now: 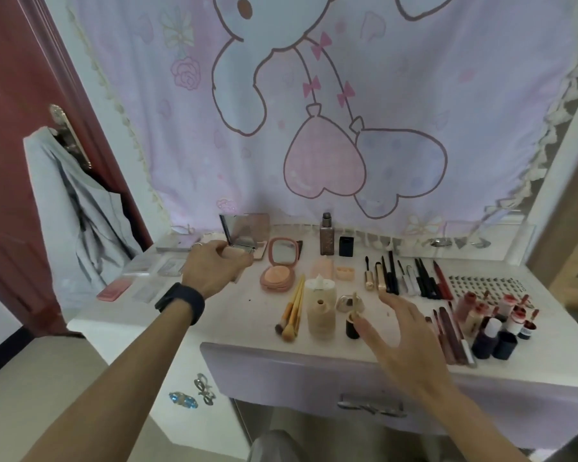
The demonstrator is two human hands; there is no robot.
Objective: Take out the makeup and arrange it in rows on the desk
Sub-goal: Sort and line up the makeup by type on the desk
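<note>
Makeup lies spread over the white desk point(247, 315). My left hand point(214, 268) reaches to the back left, its fingers curled round a pale pink compact point(239, 253) beside an open mirrored palette point(244, 231). My right hand point(394, 328) hovers with spread fingers over the desk's front, just right of a small dark bottle point(351, 326). A round peach blush compact point(279, 268) stands open in the middle. Brushes point(292, 311) and a beige foundation bottle point(321, 306) lie near the front. Pencils and mascaras point(407, 275) form a row at the right.
Lipsticks and dark bottles point(494, 321) crowd the right front corner, next to a sheet of studs point(484, 283). Flat clear cases point(154, 271) lie at the left edge. A lilac drawer front point(297, 378) sits below the desk. A cartoon curtain point(314, 111) hangs behind.
</note>
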